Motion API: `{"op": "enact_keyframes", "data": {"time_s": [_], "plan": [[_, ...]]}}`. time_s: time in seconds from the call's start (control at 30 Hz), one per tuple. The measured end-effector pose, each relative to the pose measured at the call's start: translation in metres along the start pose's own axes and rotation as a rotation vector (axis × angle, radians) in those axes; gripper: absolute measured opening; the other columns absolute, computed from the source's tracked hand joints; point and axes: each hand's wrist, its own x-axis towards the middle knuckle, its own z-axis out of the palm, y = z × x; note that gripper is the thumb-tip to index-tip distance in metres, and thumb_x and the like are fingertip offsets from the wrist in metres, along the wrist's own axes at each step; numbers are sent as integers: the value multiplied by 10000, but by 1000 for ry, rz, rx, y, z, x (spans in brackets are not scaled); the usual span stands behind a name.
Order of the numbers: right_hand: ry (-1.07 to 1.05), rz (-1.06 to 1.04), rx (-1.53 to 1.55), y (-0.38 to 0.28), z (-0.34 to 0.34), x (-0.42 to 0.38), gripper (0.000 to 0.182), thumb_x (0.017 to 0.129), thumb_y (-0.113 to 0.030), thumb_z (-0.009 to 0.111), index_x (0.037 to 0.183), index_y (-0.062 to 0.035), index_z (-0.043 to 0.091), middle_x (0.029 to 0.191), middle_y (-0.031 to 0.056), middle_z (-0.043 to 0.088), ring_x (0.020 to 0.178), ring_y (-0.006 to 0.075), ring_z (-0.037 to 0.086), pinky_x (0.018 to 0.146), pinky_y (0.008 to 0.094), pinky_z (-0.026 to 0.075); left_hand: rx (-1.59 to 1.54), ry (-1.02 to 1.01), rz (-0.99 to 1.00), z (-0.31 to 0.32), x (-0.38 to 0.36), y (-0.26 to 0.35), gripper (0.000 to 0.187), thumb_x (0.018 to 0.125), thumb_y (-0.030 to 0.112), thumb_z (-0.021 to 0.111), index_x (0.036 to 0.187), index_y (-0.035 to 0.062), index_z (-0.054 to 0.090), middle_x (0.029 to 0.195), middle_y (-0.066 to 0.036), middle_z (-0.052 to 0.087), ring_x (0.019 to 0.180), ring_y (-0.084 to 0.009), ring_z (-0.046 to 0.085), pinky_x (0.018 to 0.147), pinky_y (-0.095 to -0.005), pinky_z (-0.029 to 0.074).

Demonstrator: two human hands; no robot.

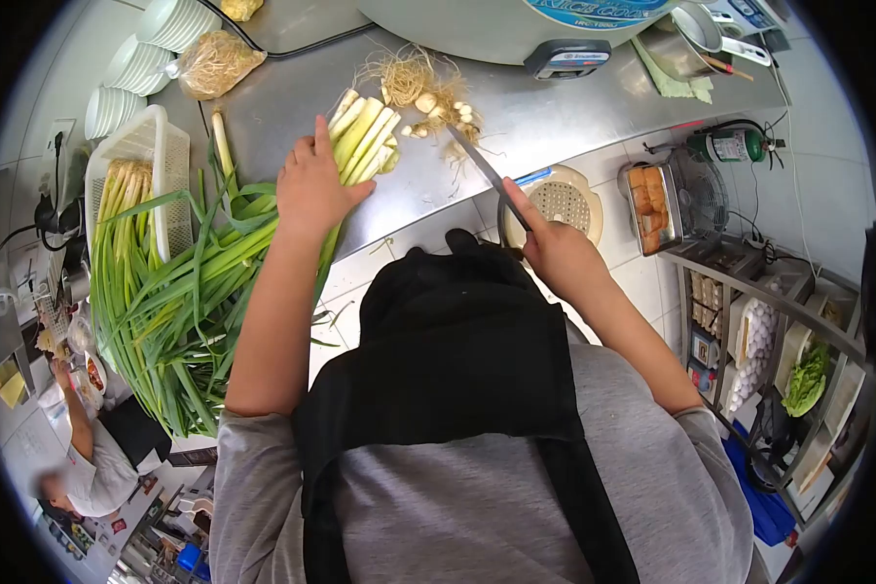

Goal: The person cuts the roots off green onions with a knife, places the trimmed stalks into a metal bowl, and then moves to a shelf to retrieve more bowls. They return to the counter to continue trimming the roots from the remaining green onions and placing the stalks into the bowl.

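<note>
My left hand (316,187) lies over a bunch of leeks (368,134) on the steel counter, its index finger and thumb stretched wide apart beside the pale stalks. Their white ends are trimmed and point away from me, while the long green leaves (190,297) hang over the counter's left part. In my right hand (560,255) is a knife (479,161), index finger laid along the top of it. The tip of the blade touches or nearly touches a pile of cut root ends (443,105) with stringy roots (404,73).
A white plastic basket (170,131) with more leeks stands left, near stacked white bowls (131,63) and a bag of roots (219,63). A large rice cooker (477,29) is at the back. A perforated stool (563,204) and shelves (749,321) are right. Another person (97,467) works far left.
</note>
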Motion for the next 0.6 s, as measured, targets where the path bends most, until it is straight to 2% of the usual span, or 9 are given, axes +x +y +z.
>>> {"op": "enact_keyframes", "data": {"time_s": [0.1,0.17,0.23,0.3,0.37,0.43,0.47,0.53,0.6], "plan": [[45,-74,89,-3,-6,-4,879,870,-100,605,1599,-324,169,688,196,646,624,381,661,604,498,544,201,98,52,2,-13,-7,1230,688,504,847,1600,62,149,1421,-197,464,1268,-362,524,1091,-465,424],[-67,-121,90,-7,-7,-2,874,876,-107,598,1598,-337,164,696,201,649,631,384,660,612,502,541,149,64,55,-2,-15,-9,1184,702,471,846,1596,74,180,1392,-194,481,1234,-361,545,1081,-468,433],[-99,-144,86,-5,0,9,867,881,-103,589,1598,-341,164,705,210,650,639,388,659,623,512,537,57,-12,0,-1,-16,-10,1161,715,455,842,1599,98,181,1354,-189,503,1229,-369,552,1124,-517,383],[-182,-59,17,-7,4,21,847,892,-103,574,1598,-336,167,714,220,651,641,391,657,632,524,532,58,-3,12,4,-14,-12,1162,716,469,841,1598,94,182,1321,-184,517,1211,-366,561,1128,-538,373],[-129,-39,14,-1,4,29,831,901,-102,561,1598,-334,171,717,222,653,645,397,656,636,524,529,56,9,15,6,-8,-16,1164,718,483,839,1596,89,184,1288,-178,531,1194,-362,571,1131,-559,363],[-84,-32,8,1,-1,32,816,910,-101,548,1598,-331,175,720,224,654,649,402,656,641,524,525,115,41,28,3,-8,-14,1237,684,593,828,1597,85,166,1426,-198,490,1329,-373,498,1159,-577,316],[-84,-23,49,1,-7,31,805,915,-101,540,1598,-328,177,723,226,654,657,407,657,650,526,521,109,46,8,1,-14,-15,1237,684,593,828,1597,85,166,1426,-198,490,1329,-373,498,1159,-577,316],[-112,-9,120,-3,-18,28,784,926,-100,524,1596,-327,186,731,231,653,680,415,659,677,527,516,260,114,-7,-22,-33,-13,1346,601,703,819,1588,55,172,1528,-214,417,1427,-377,403,1187,-605,232],[-122,-34,151,-13,-26,19,786,926,-100,524,1595,-332,185,734,232,652,687,415,660,685,526,517,267,43,-62,-35,-46,-29,1387,569,732,813,1585,40,169,1559,-219,377,1460,-370,352,1198,-605,196]]}}
